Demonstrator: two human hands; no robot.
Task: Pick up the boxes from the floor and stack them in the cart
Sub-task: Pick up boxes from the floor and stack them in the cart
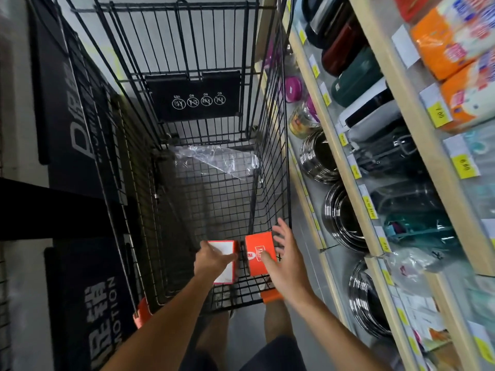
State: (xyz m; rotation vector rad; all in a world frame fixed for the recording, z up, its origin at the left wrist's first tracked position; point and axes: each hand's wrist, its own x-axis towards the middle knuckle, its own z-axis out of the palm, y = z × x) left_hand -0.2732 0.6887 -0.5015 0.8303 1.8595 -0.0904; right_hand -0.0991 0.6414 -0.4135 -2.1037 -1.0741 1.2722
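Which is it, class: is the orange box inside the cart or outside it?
Inside. The orange box lies on the cart's wire floor, beside the white-topped box.

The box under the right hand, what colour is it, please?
Orange box with white print, seen in the head view.

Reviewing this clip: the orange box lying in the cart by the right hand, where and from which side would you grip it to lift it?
Grip the orange box across its two long sides, coming straight down from above. It lies flat on the cart floor with its broad printed face up. The right hand, fingers spread, is over its right edge. The gap to the white-faced box under the left hand looks narrow but probably admits a thumb.
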